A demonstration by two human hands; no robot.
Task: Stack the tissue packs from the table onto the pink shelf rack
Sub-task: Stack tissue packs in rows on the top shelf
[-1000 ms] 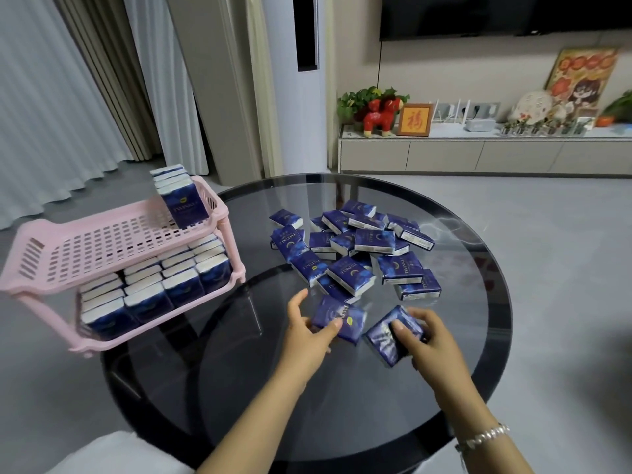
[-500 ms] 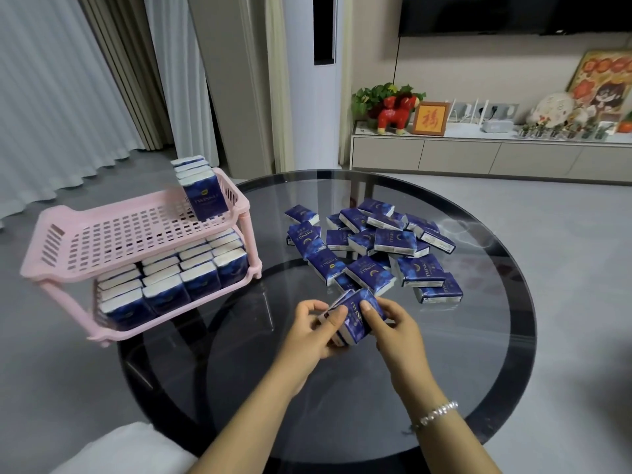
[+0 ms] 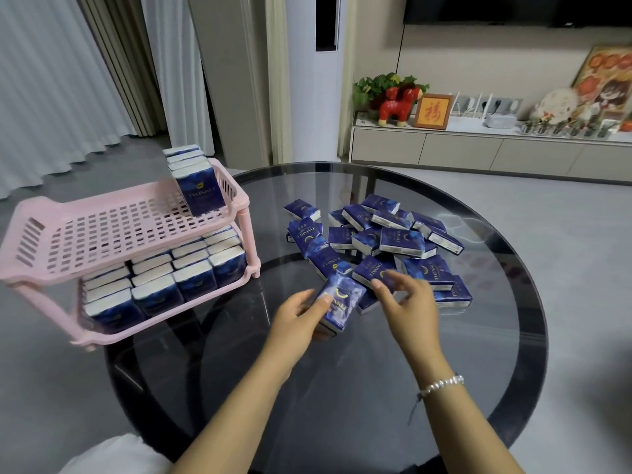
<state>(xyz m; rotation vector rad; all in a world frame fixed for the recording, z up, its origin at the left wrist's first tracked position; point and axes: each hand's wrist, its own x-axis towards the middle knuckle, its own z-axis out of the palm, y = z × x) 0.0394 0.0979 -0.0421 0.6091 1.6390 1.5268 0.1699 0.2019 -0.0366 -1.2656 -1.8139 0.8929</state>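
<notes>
Dark blue wrapping covers every tissue pack here, and your left hand (image 3: 297, 314) grips a small stack of them (image 3: 338, 302) just above the round glass table (image 3: 342, 388), thumb on the printed face and fingers curled beneath (how many packs are in the stack is hard to tell, since the lower edges are partly hidden). Your right hand (image 3: 408, 299) hovers just beside that stack, fingers spread and loosely extended over the near edge of the loose pile (image 3: 376, 241), holding nothing; whether its fingertips touch a pack below cannot be told. A beaded bracelet (image 3: 443, 384) sits on your right wrist.

The loose pile lies scattered on the far half of the table, packs overlapping at odd angles. The pink shelf rack (image 3: 102, 234) stands at the table's left edge. Its lower tier is filled with rows of packs (image 3: 164, 282) standing on edge, white ends up. Its upper tier carries one short row of upright packs (image 3: 195, 179) at the far right corner, against the rim.

Behind the table, a low cabinet (image 3: 478, 148) bears a red horse figure (image 3: 398, 106) and a framed picture (image 3: 432, 111).
</notes>
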